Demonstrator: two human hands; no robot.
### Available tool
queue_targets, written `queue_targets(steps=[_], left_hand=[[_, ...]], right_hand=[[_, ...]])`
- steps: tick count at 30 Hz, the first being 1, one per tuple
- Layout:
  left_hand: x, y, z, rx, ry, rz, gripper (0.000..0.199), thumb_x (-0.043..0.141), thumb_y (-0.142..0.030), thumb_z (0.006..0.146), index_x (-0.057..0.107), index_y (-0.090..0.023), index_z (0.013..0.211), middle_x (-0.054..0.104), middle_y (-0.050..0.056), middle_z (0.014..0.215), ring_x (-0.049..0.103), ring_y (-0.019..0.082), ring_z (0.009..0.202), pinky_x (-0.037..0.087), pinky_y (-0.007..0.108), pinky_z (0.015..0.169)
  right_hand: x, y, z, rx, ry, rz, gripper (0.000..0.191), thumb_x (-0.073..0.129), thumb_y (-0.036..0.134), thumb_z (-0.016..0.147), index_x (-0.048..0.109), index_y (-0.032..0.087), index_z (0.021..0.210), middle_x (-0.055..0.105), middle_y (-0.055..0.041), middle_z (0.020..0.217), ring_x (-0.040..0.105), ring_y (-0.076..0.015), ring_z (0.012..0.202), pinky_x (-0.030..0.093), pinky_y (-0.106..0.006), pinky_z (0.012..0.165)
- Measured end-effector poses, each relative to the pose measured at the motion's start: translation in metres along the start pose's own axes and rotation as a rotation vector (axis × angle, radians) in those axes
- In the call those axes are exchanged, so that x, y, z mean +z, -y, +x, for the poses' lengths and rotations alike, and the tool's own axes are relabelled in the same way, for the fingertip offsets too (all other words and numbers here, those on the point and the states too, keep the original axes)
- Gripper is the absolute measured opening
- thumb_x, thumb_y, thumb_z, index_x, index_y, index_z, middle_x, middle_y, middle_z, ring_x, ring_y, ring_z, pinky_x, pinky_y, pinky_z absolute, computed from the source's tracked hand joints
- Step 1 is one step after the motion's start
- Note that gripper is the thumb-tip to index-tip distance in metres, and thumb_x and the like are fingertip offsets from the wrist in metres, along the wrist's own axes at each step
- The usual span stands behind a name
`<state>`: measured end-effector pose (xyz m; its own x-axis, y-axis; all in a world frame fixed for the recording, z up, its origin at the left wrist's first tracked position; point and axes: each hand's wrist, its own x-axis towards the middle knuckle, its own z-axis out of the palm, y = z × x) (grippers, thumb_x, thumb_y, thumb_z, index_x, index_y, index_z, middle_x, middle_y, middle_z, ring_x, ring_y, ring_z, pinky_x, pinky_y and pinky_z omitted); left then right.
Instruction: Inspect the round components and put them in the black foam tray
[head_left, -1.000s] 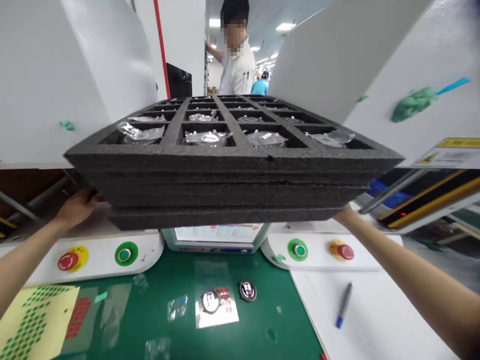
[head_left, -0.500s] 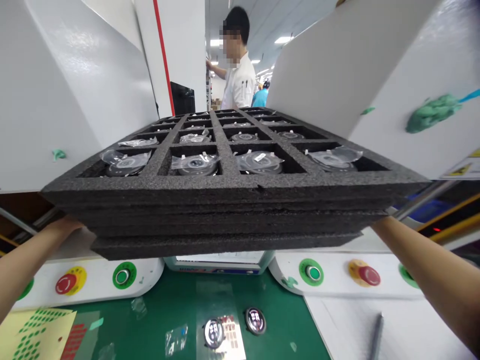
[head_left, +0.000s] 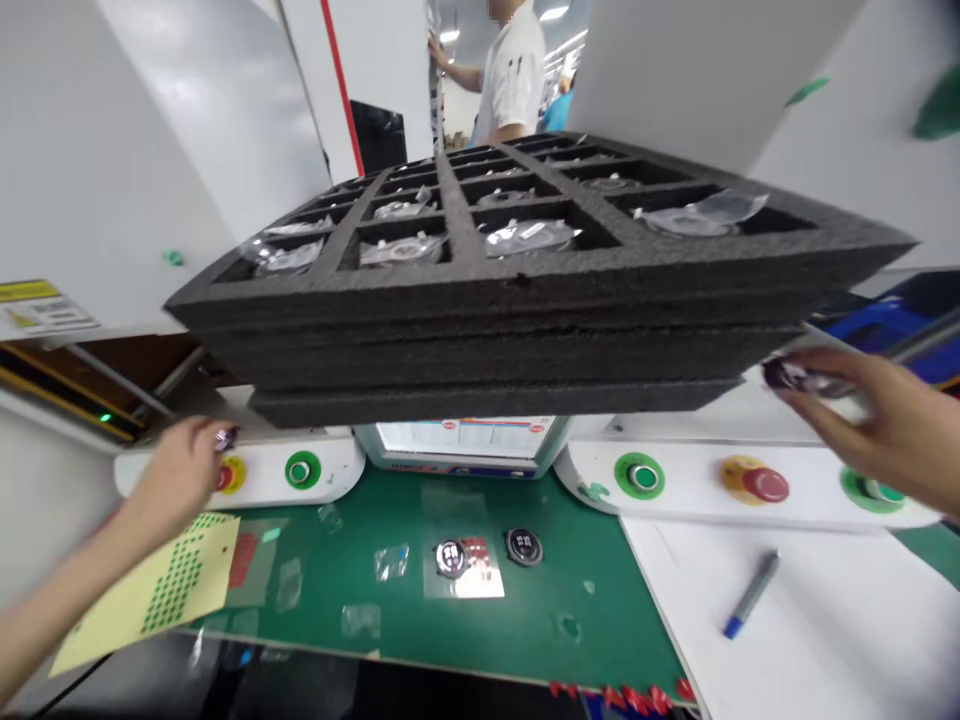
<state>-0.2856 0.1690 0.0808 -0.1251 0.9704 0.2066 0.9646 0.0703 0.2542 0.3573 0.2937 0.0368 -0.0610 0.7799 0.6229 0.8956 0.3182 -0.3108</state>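
Observation:
My left hand [head_left: 180, 462], left of the foam stack, is closed on a small shiny dark watch [head_left: 225, 438], mostly hidden by my fingers. On the other side, my right hand [head_left: 874, 415] pinches another dark watch [head_left: 784, 374], blurred by motion. Between and above my hands sits a stack of black foam trays [head_left: 525, 300]. In the top tray's compartments lie round watch parts in clear film [head_left: 529, 236]. Two round watches with lit digits rest on the green mat: one [head_left: 451, 558] partly over a shiny sheet, the other [head_left: 523, 547] to its right.
A screen [head_left: 469, 437] stands beneath the stack, flanked by white panels with green buttons [head_left: 640, 476] and red buttons [head_left: 766, 485]. Yellow sticker sheets [head_left: 172, 580] lie left; white paper [head_left: 840, 620] with a pen [head_left: 752, 594] lies right. A person in white [head_left: 514, 75] stands beyond.
Both hands have come into sight from behind the stack's sides, each now with a watch. The view has tilted down, showing more of the green mat and its front edge.

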Motion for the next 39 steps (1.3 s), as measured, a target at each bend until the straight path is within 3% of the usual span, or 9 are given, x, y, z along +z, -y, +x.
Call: queue_targets(steps=[2,5,10,16,20,23,26,31,39], left_hand=[[0.034,-0.008,-0.049,0.134,-0.084,0.093,0.027,0.039,-0.031,0.083,0.056,-0.024,0.102,0.063,0.005,0.106,0.052,0.032,0.108,0.044,0.054,0.095],[0.086,-0.039,-0.101,0.299,0.082,0.164,0.031,0.034,-0.018,0.088,0.055,-0.016,0.110,0.057,0.015,0.115,0.056,0.029,0.106,0.047,0.049,0.092],[0.123,-0.065,-0.112,0.344,0.224,0.178,0.029,0.039,-0.011,0.087,0.055,-0.016,0.110,0.058,0.014,0.110,0.059,0.027,0.101,0.051,0.044,0.088],[0.117,-0.065,-0.112,0.344,0.176,0.151,0.033,0.049,-0.025,0.088,0.053,-0.013,0.118,0.054,0.019,0.123,0.054,0.033,0.114,0.047,0.051,0.096],[0.119,-0.117,-0.105,0.430,0.164,0.031,0.036,0.049,-0.032,0.090,0.050,-0.016,0.122,0.052,0.017,0.129,0.052,0.032,0.119,0.046,0.049,0.098],[0.137,-0.163,-0.094,0.435,0.224,-0.010,0.035,0.052,-0.033,0.089,0.051,-0.016,0.119,0.057,0.014,0.118,0.059,0.029,0.107,0.051,0.043,0.091],[0.157,-0.189,-0.086,0.420,0.296,0.062,0.034,0.059,-0.037,0.086,0.055,-0.013,0.110,0.060,0.014,0.108,0.061,0.029,0.096,0.053,0.043,0.083],[0.170,-0.189,-0.083,0.403,0.351,0.072,0.023,0.061,-0.029,0.086,0.059,-0.013,0.101,0.063,0.014,0.102,0.060,0.030,0.097,0.053,0.040,0.079],[0.167,-0.175,-0.075,0.452,0.278,-0.070,0.018,0.058,-0.022,0.085,0.063,-0.017,0.101,0.069,0.012,0.105,0.064,0.028,0.099,0.054,0.042,0.087]], right_hand=[[0.000,0.014,-0.053,-0.026,-0.038,0.123,0.050,0.041,0.064,0.088,0.056,0.022,0.109,0.061,-0.0207,0.111,0.058,-0.0319,0.112,0.045,-0.050,0.087],[0.016,0.041,-0.124,-0.209,0.183,0.250,0.025,0.043,0.050,0.093,0.053,0.029,0.104,0.064,-0.0172,0.106,0.062,-0.0288,0.102,0.051,-0.048,0.085],[0.050,0.061,-0.178,-0.267,0.413,0.273,0.017,0.043,0.032,0.093,0.052,0.025,0.106,0.066,-0.0116,0.103,0.065,-0.0271,0.097,0.055,-0.043,0.081],[0.040,0.053,-0.181,-0.267,0.440,0.206,0.024,0.043,0.031,0.091,0.050,0.021,0.113,0.065,-0.0133,0.109,0.063,-0.0271,0.102,0.054,-0.044,0.085],[0.039,0.090,-0.168,-0.205,0.441,0.235,0.026,0.045,0.034,0.091,0.050,0.022,0.114,0.063,-0.0133,0.115,0.061,-0.0272,0.108,0.052,-0.044,0.089],[0.060,0.134,-0.157,-0.160,0.493,0.281,0.029,0.048,0.034,0.089,0.049,0.021,0.115,0.064,-0.0125,0.113,0.062,-0.0267,0.106,0.053,-0.043,0.089],[0.084,0.167,-0.151,-0.165,0.571,0.268,0.036,0.059,0.032,0.082,0.050,0.018,0.113,0.064,-0.0132,0.110,0.061,-0.0291,0.104,0.053,-0.045,0.087],[0.099,0.180,-0.152,-0.141,0.605,0.269,0.029,0.059,0.022,0.081,0.051,0.018,0.108,0.065,-0.0125,0.102,0.061,-0.0311,0.095,0.054,-0.046,0.081],[0.087,0.195,-0.143,-0.021,0.570,0.247,0.024,0.054,0.020,0.083,0.050,0.019,0.108,0.064,-0.0108,0.101,0.061,-0.0303,0.098,0.052,-0.043,0.084]])
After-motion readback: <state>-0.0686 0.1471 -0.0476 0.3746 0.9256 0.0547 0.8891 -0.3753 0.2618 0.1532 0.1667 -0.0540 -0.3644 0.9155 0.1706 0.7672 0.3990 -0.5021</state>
